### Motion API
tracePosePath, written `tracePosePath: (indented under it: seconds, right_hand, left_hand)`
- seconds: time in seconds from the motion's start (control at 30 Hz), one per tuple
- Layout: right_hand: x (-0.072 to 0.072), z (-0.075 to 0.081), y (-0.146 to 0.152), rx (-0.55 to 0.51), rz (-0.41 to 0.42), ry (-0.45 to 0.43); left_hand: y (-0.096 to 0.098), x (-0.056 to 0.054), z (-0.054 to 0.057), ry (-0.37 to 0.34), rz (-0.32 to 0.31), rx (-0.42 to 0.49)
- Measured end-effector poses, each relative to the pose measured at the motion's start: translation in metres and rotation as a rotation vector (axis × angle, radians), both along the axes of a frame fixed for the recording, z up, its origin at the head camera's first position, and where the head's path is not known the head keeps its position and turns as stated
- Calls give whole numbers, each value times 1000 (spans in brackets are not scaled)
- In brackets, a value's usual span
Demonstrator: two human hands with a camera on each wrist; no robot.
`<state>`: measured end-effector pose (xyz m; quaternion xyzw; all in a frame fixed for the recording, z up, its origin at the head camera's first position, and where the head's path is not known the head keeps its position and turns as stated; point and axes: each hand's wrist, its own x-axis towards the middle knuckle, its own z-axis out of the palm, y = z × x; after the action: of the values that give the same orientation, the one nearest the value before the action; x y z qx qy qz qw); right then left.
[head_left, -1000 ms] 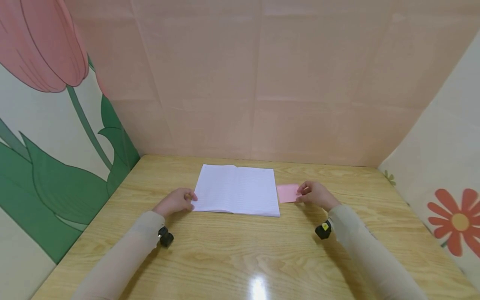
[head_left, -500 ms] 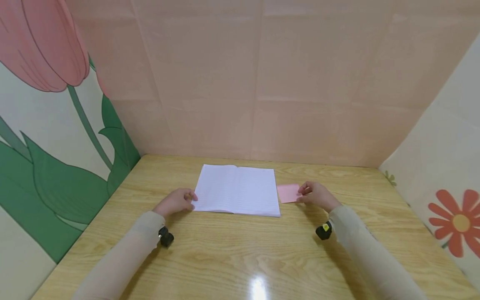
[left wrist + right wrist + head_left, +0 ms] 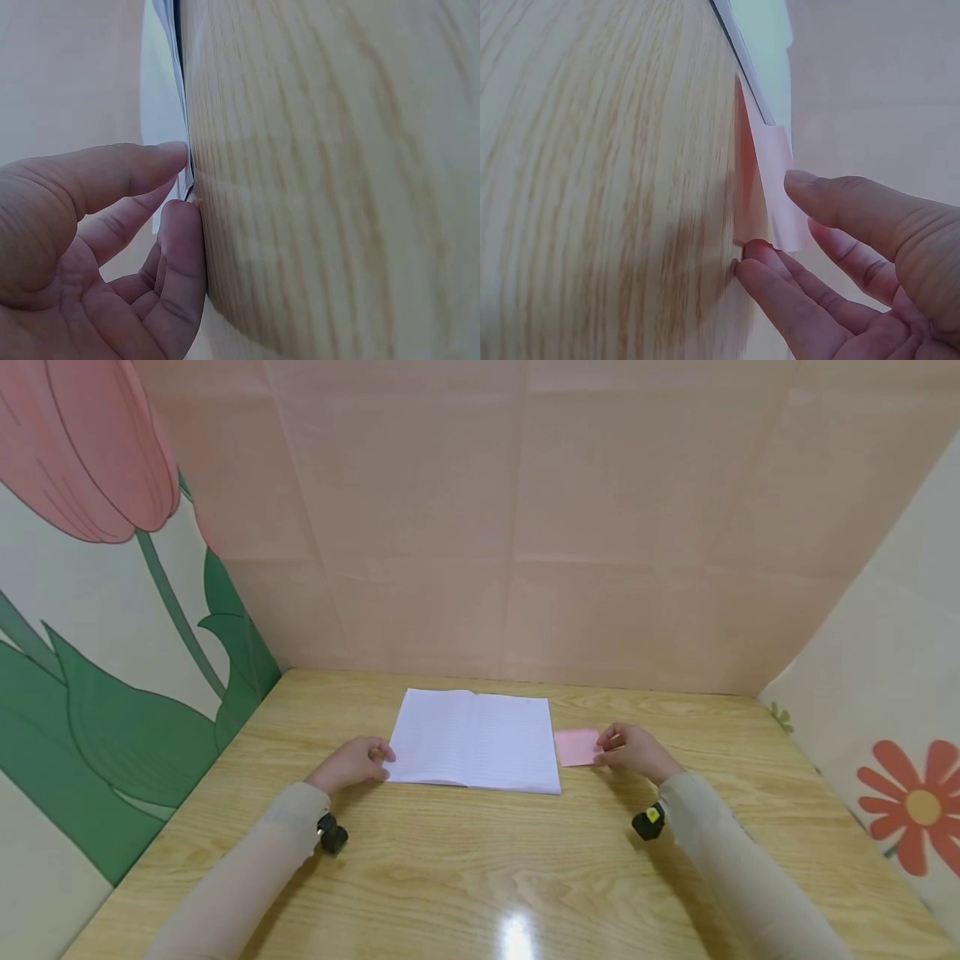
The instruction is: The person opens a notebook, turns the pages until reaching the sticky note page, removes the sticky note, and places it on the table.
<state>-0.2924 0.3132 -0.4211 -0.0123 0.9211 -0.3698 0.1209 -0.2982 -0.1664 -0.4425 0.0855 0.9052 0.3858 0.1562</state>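
Observation:
An open notebook with white ruled pages lies flat on the wooden table. My left hand grips its left edge near the front corner; in the left wrist view the thumb meets the page edge and the other fingers bend close to the tabletop. Right of the notebook is a pink sticky note, its left side close to the page edge. My right hand holds the note's right end between thumb and fingers. Up close, the sticky note stands slightly raised, with a pink reflection on the table below.
The wooden table reaches back to a plain pinkish wall covering. Side walls carry a painted tulip on the left and a red flower on the right. A black wrist camera hangs beneath the right cuff.

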Motion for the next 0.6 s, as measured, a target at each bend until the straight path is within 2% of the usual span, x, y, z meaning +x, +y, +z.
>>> tracePosePath:
  seconds: [0.6]
  right_hand:
    - [10,11,1,-51,16,-10]
  left_hand:
    - [1,2,3,-12,5,5]
